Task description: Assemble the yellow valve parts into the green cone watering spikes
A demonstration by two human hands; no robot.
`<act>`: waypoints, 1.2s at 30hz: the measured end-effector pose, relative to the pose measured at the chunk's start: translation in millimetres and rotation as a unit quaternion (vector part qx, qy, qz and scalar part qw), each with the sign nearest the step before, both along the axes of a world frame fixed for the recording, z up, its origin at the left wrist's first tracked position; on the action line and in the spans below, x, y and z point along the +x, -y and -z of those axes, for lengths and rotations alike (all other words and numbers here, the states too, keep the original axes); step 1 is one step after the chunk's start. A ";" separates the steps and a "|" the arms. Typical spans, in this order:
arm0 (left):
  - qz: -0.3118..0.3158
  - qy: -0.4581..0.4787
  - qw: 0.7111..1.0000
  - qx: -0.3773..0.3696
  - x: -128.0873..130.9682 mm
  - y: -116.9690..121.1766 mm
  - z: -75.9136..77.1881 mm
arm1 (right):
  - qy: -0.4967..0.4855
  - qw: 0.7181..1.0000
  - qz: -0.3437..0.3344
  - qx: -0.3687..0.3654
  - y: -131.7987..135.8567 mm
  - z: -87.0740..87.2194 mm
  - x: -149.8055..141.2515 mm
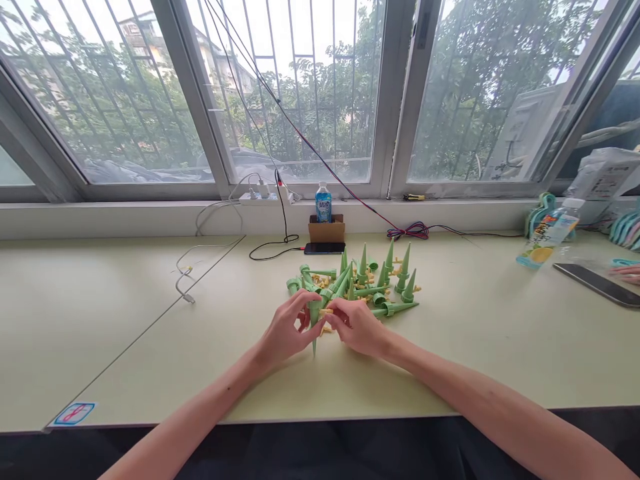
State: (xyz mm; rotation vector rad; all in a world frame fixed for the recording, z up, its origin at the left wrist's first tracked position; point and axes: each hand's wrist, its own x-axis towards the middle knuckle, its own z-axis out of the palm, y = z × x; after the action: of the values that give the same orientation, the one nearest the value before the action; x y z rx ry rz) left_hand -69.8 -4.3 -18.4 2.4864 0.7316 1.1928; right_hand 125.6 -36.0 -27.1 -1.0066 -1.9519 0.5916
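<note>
My left hand (287, 328) is closed around a green plastic watering spike (314, 313), its point hanging downward. My right hand (359, 325) pinches a small yellow valve (325, 311) against the side of that spike. Whether the valve sits inside the spike's hole or only touches it, I cannot tell. Just beyond both hands lies a heap of more green spikes (395, 308), some lying flat. Others stand upright with yellow valves (419, 289) on their sides. Loose yellow valves (320, 281) lie among the spikes on the left of the heap.
Behind the heap, a phone (325, 248) leans by a small cardboard box (327, 232) with a blue bottle (323, 203). Cables (410, 231) cross the back of the table (200, 373). On the right are a tilted drink bottle (547, 237), a dark phone (597, 285) and part of another person's hand (627, 272).
</note>
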 end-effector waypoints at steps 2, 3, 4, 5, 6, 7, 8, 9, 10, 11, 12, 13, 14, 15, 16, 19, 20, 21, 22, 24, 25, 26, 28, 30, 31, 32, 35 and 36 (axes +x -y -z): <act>0.002 0.000 1.000 -0.002 0.0 0.2 -0.2 | 0.001 1.000 -0.006 -0.010 -0.2 0.4 0.5; 0.003 -0.001 1.000 -0.003 -0.1 0.3 -0.1 | 0.003 1.000 -0.010 -0.015 -0.4 0.5 0.8; 0.004 -0.001 1.000 -0.004 -0.3 0.2 0.1 | 0.007 1.000 -0.014 -0.020 -0.5 0.4 1.1; 0.005 -0.002 1.000 -0.004 -0.4 0.1 0.4 | 0.012 1.000 -0.018 -0.022 -0.7 0.3 1.3; 0.005 -0.002 1.000 -0.005 -0.6 -0.1 0.6 | 0.017 0.999 -0.020 -0.021 -0.8 0.2 1.5; 0.005 -0.002 1.000 -0.004 -0.6 -0.4 0.7 | 0.021 0.999 -0.019 -0.018 -0.9 0.1 1.5; 0.004 -0.002 1.000 -0.004 -0.6 -0.6 0.7 | 0.022 1.000 -0.013 -0.012 -0.9 0.0 1.4; 0.003 -0.001 1.000 -0.003 -0.5 -0.9 0.5 | 0.020 1.000 -0.005 -0.006 -0.9 0.0 1.1; 0.003 0.000 1.000 -0.003 -0.3 -1.0 0.3 | 0.014 1.000 0.002 -0.001 -0.8 0.0 0.7; 0.002 0.002 1.000 -0.002 -0.1 -1.0 0.0 | 0.005 1.000 0.005 0.002 -0.6 0.0 0.4; 0.002 0.004 1.000 -0.002 0.2 -0.9 -0.4 | -0.004 1.000 0.004 0.003 -0.4 0.1 0.0; 0.003 0.006 1.000 -0.002 0.5 -0.7 -0.8 | -0.013 1.000 -0.001 0.002 -0.3 0.2 -0.2; 0.002 0.007 1.000 -0.001 0.7 -0.4 -1.1 | -0.017 1.000 -0.007 0.001 -0.3 0.5 -0.2; 0.002 0.008 1.000 -0.001 0.9 -0.1 -1.4 | -0.019 1.000 -0.010 0.002 -0.5 0.9 -0.1; 0.001 0.007 1.000 -0.002 1.0 0.2 -1.5 | -0.016 1.000 -0.009 0.004 -0.9 1.4 0.1; 0.001 0.002 1.000 -0.002 0.8 0.7 -1.2 | 0.006 1.000 0.005 0.007 -2.4 3.3 1.3; 0.002 0.000 1.000 -0.003 0.6 0.7 -0.9 | 0.014 1.000 0.008 0.005 -2.8 3.8 1.6; 0.003 -0.002 1.000 -0.003 0.5 0.6 -0.7 | 0.022 1.000 0.010 0.002 -2.9 4.1 1.8; 0.004 -0.003 1.000 -0.003 0.3 0.4 -0.5 | 0.027 1.000 0.012 0.001 -2.8 4.1 2.0; 0.003 -0.003 1.000 -0.002 0.2 0.1 -0.5 | 0.030 0.999 0.014 0.003 -1.8 3.0 1.9; 0.003 -0.001 1.000 -0.003 0.2 -0.1 -0.7 | 0.026 1.000 0.014 0.003 -1.0 2.1 1.7; 0.002 0.001 1.000 -0.003 0.3 -0.1 -0.9 | 0.021 1.000 0.013 0.002 -0.1 1.0 1.5; 0.001 0.005 1.000 -0.005 0.3 0.1 -1.4 | 0.013 1.000 0.009 -0.001 1.5 -0.8 1.2; 0.001 0.006 1.000 -0.006 0.1 0.7 -1.5 | 0.015 1.000 0.008 0.000 2.0 -1.7 1.3; 0.001 0.005 1.000 -0.005 0.0 1.1 -1.4 | 0.020 1.000 0.010 0.003 1.8 -1.6 1.4; 0.001 0.004 1.000 -0.004 -0.2 1.4 -1.2 | 0.026 1.000 0.013 0.006 1.3 -1.3 1.6; 0.002 -0.001 1.000 -0.001 -0.5 1.8 -0.6 | 0.044 0.999 0.013 0.007 -0.3 -0.1 1.9; 0.003 -0.001 1.000 0.001 -0.4 1.6 -0.5 | 0.047 0.999 0.014 0.006 -0.5 -0.1 1.8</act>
State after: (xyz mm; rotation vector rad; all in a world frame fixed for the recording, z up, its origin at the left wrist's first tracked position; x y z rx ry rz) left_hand -70.2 -5.9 -17.9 2.4896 0.7239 1.1896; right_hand 127.4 -35.5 -27.0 -1.0696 -2.0184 0.5254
